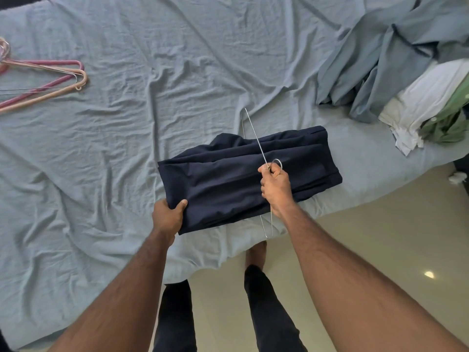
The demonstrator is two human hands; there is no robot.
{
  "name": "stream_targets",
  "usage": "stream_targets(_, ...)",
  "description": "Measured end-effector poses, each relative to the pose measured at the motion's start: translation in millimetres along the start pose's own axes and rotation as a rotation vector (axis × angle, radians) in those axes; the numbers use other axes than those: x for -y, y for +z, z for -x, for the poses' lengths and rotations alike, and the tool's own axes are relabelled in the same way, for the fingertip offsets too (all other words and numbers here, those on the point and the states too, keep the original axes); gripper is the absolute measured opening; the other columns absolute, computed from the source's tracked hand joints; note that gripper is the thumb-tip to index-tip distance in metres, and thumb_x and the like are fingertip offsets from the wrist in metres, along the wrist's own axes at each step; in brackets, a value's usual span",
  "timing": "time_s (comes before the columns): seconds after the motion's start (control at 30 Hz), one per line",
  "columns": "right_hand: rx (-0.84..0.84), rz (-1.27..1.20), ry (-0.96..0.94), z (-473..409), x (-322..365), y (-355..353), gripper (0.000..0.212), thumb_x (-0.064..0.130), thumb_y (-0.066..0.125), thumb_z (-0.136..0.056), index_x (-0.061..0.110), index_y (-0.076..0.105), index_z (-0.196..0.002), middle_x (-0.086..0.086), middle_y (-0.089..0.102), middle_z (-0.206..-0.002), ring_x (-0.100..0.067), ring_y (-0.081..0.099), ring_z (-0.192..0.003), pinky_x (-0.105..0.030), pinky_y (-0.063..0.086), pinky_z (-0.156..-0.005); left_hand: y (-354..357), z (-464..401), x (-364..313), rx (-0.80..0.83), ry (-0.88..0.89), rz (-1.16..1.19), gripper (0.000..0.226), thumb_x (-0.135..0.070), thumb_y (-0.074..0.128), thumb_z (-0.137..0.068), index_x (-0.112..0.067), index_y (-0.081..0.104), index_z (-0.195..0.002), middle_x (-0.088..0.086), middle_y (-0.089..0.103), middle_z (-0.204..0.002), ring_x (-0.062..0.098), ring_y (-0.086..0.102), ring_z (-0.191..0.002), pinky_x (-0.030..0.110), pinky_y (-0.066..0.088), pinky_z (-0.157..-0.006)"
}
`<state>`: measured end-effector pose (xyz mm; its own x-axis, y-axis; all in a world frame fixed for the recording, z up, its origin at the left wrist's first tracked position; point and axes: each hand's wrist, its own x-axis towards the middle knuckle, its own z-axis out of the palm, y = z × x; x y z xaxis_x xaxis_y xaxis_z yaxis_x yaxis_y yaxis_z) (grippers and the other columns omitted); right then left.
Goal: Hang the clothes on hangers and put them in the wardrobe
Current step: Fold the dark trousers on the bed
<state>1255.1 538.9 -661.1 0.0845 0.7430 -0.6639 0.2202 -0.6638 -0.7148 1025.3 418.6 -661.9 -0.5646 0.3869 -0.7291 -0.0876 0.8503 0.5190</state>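
Note:
Folded dark navy trousers point(228, 179) lie near the bed's front edge, threaded over a thin silver wire hanger point(253, 134). The hanger's far corner sticks out beyond the trousers and its near corner pokes out below them. My right hand point(275, 185) grips the hanger at the base of its hook, on top of the trousers. My left hand point(168, 215) pinches the trousers' near left corner. No wardrobe is in view.
Light blue sheet covers the bed point(127, 123). Pink and beige hangers point(50, 77) lie at far left. A heap of grey-blue point(380, 59), white point(426, 102) and green clothes point(451, 120) sits at right. Tiled floor point(368, 237) and my legs are below.

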Motion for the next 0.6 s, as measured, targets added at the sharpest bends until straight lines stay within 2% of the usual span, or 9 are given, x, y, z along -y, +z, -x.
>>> stream_targets(0.2, 0.014, -0.035, -0.021, 7, -1, -10, 0.019, 0.021, 0.05, -0.105, 0.014, 0.057, -0.089, 0.006, 0.032, -0.057, -0.007, 0.025, -0.047, -0.022, 0.023, -0.04, 1, -4, -6, -0.011, -0.004, -0.134, 0.029, -0.018, 0.07, -0.093, -0.003, 0.065, -0.117, 0.011, 0.066, -0.106, 0.035, 0.063, -0.097, 0.05, 0.057, -0.086)
stream_targets(0.27, 0.013, -0.074, 0.003, 11, 3, -16, 0.018, 0.02, 0.052, -0.104, 0.012, 0.06, -0.09, 0.007, 0.033, -0.056, -0.008, 0.026, -0.048, -0.022, 0.024, -0.04, 0, -8, -9, -0.008, -0.002, -0.212, 0.03, -0.02, 0.071, -0.092, -0.003, 0.066, -0.116, 0.013, 0.067, -0.105, 0.037, 0.064, -0.099, 0.049, 0.057, -0.085)
stream_targets(0.33, 0.021, -0.087, 0.007, 17, 9, -23, 0.018, 0.019, 0.055, -0.103, 0.01, 0.064, -0.089, 0.004, 0.04, -0.053, -0.01, 0.035, -0.047, -0.022, 0.031, -0.042, -3, -8, -12, -0.005, -0.009, -0.306, 0.03, -0.024, 0.073, -0.09, -0.006, 0.067, -0.112, 0.013, 0.068, -0.105, 0.037, 0.064, -0.095, 0.048, 0.056, -0.084)
stream_targets(0.4, 0.058, 0.006, -0.038, 25, 16, -27, 0.022, 0.022, 0.056, -0.102, 0.009, 0.068, -0.089, -0.001, 0.055, -0.055, -0.015, 0.054, -0.049, -0.025, 0.043, -0.047, -8, -10, -12, -0.014, -0.022, -0.415, 0.028, -0.033, 0.076, -0.084, -0.012, 0.066, -0.102, 0.012, 0.068, -0.102, 0.035, 0.064, -0.091, 0.051, 0.055, -0.086)
stream_targets(0.47, 0.101, 0.116, -0.086, 35, 27, -30, 0.025, 0.026, 0.056, -0.102, 0.011, 0.07, -0.087, -0.003, 0.066, -0.062, -0.019, 0.069, -0.058, -0.027, 0.05, -0.054, -15, -3, -12, -0.027, -0.04, -0.515, 0.036, -0.039, 0.078, -0.079, -0.014, 0.058, -0.094, 0.006, 0.064, -0.1, 0.031, 0.061, -0.091, 0.053, 0.053, -0.091)
stream_targets(0.53, 0.106, 0.194, -0.116, 43, 36, -31, 0.027, 0.027, 0.054, -0.103, 0.013, 0.069, -0.085, -0.005, 0.072, -0.067, -0.019, 0.073, -0.063, -0.026, 0.05, -0.058, -23, 12, -16, -0.018, -0.038, -0.524, 0.048, -0.041, 0.081, -0.077, -0.015, 0.051, -0.104, 0.002, 0.056, -0.105, 0.029, 0.058, -0.099, 0.051, 0.05, -0.096)
stream_targets(0.6, 0.112, 0.234, -0.117, 54, 52, -33, 0.027, 0.027, 0.052, -0.103, 0.015, 0.068, -0.085, -0.004, 0.074, -0.069, -0.019, 0.073, -0.062, -0.027, 0.05, -0.055, -32, 32, -25, 0.014, 0.011, -0.468, 0.05, -0.038, 0.081, -0.08, -0.012, 0.054, -0.113, 0.003, 0.06, -0.104, 0.027, 0.058, -0.102, 0.045, 0.051, -0.093)
